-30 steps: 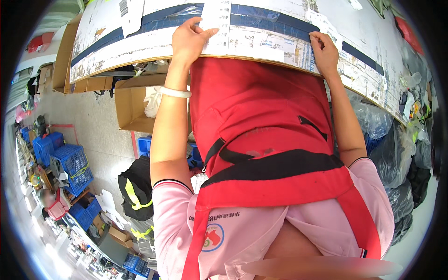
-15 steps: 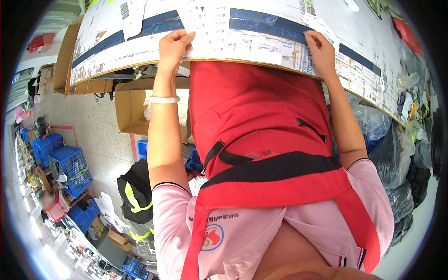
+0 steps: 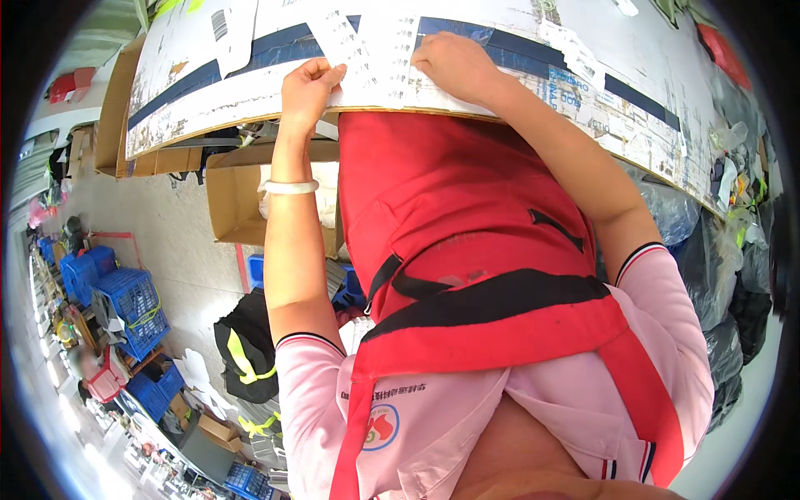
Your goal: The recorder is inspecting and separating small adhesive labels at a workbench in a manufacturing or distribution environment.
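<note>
1. left hand (image 3: 310, 83): curled closed, thumb and fingers pinching the near edge of a strip of white paper slips (image 3: 367, 50); a pale bangle (image 3: 288, 187) sits on that wrist.
2. right hand (image 3: 454, 62): laid flat, palm down, pressing the right side of the same slips against the work surface; the fingertips are hidden, so how far they curl cannot be told.
3. white paper slips: lying at the near edge of the table, between the two hands, overhanging slightly toward the person. judged thin, light and limp, easily creased or torn; best taken at an edge or corner with a light pinch while the other hand holds the rest flat.
4. table top (image 3: 208, 100): a broad flat board, white with dark blue bands, its surface worn, scuffed and patched with stuck paper remnants; a brown cardboard-like edge shows along the near side.
5. red apron (image 3: 467, 217): smooth cloth with black straps, over a pink short-sleeved shirt.
6. open cardboard box (image 3: 233, 196): below the table edge on the concrete floor, stiff, brown, matte.
7. blue plastic crates (image 3: 125, 304): latticed, rigid, stacked far left.
8. dark plastic bags (image 3: 717, 275): glossy, crumpled, soft, at right.
</note>
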A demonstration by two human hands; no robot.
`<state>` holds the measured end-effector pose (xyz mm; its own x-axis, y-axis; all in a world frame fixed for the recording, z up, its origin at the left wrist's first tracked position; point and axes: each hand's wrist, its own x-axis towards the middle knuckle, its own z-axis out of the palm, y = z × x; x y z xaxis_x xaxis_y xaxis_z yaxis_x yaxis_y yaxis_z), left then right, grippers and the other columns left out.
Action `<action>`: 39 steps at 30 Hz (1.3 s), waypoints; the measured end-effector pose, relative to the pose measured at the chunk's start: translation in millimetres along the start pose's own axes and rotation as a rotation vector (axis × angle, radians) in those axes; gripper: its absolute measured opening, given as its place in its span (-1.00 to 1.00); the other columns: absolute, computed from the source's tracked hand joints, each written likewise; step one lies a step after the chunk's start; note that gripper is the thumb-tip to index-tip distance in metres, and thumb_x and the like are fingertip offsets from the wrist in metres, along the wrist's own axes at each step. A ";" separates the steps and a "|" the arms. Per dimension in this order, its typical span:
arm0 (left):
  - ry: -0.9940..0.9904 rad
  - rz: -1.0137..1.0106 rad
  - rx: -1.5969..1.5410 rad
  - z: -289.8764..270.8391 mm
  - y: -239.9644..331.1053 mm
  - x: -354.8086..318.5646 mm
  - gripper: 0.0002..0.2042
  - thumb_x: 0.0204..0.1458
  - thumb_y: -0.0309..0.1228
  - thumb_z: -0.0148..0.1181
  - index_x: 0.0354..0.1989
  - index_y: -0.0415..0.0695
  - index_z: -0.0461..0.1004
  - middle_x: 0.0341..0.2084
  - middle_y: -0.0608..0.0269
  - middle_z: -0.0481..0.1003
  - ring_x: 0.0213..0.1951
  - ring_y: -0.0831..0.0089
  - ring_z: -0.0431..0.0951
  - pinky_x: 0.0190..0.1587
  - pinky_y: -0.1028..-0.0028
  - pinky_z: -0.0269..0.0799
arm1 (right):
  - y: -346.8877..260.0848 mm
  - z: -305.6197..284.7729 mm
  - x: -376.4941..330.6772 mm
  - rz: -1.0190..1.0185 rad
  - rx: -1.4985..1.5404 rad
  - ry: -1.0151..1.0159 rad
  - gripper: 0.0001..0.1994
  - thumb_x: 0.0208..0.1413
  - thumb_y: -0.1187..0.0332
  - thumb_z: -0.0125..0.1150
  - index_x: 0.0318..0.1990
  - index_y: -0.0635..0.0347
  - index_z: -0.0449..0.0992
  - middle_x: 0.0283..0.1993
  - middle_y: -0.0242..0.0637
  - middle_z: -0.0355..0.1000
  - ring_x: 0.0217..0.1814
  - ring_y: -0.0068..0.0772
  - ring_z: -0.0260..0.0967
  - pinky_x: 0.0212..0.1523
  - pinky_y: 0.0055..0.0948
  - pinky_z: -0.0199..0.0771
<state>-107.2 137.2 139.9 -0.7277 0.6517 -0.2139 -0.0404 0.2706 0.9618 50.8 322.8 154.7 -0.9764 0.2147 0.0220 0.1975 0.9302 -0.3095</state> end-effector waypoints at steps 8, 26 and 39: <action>-0.051 -0.015 -0.095 -3.3 3.5 -2.1 -0.87 -0.02 -0.46 0.25 -0.55 -0.16 0.47 -0.63 0.46 0.43 -0.53 0.70 0.34 -0.42 0.67 0.25 | -8.2 9.9 11.8 0.001 0.046 0.016 -0.81 0.11 0.32 -0.01 -0.31 0.13 0.55 -0.22 -0.24 0.45 -0.11 -0.13 0.37 -0.09 -0.22 0.37; -0.075 0.030 0.014 -5.0 1.9 -7.5 -0.89 -0.01 -0.43 0.24 -0.40 -0.23 0.54 -0.56 0.42 0.47 -0.51 0.72 0.31 -0.43 0.67 0.22 | -4.8 9.5 32.4 0.012 0.209 0.138 -0.83 0.05 0.37 0.06 -0.23 0.16 0.52 -0.24 -0.17 0.47 -0.18 -0.14 0.41 -0.13 -0.27 0.37; -0.215 0.017 -0.184 21.1 26.7 -127.9 -0.94 0.05 -0.56 0.19 -0.32 -0.27 0.51 -0.52 0.45 0.49 -0.47 0.75 0.36 -0.38 0.70 0.28 | -56.2 -27.3 -49.7 0.188 1.151 -0.177 -0.73 0.11 0.27 0.16 -0.20 0.35 0.53 -0.48 -0.35 0.43 -0.47 -0.66 0.28 -0.43 -0.61 0.34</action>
<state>-0.7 76.0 189.4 -0.5686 0.7953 -0.2102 -0.1677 0.1381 0.9761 90.7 268.0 196.9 -0.9568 0.1911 -0.2191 0.2329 0.0526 -0.9711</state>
